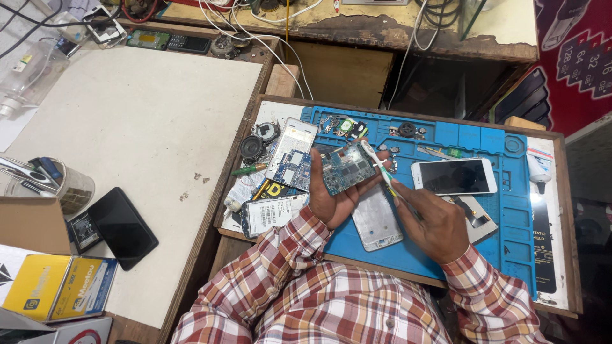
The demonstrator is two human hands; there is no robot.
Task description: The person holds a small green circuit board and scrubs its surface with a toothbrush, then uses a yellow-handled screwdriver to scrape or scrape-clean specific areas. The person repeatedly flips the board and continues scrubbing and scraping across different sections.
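While the left hand [331, 194] grips a blue-green phone circuit board [347, 169] from below, fingers curled round its near edge and board tilted up toward the camera, the right hand [433, 223] pinches a thin white tool with a green tip [379, 165], and its far end lies across the board's top right corner. Step in hand, as I read it: probing or cleaning the board mid-repair. Next move needs light pressure and a steady left hand, since the board is unsupported in air above the blue repair mat [484, 242].

Left to right:
- Round tin cup [70, 185] at the far left of the white bench top holds metal tools, looks like tweezers; exact contents unclear.
- Black phone [121, 226] lies flat near the cup, beside a yellow box [57, 286].
- An opened phone body [290, 156] with its internals exposed lies just left of the held board.
- White phone frame [376, 223] lies on the mat under the hands.
- Mat's far compartments hold small loose parts [408, 130]; too small to name.
- White smartphone [454, 176] lies on the mat to the right, screen up.
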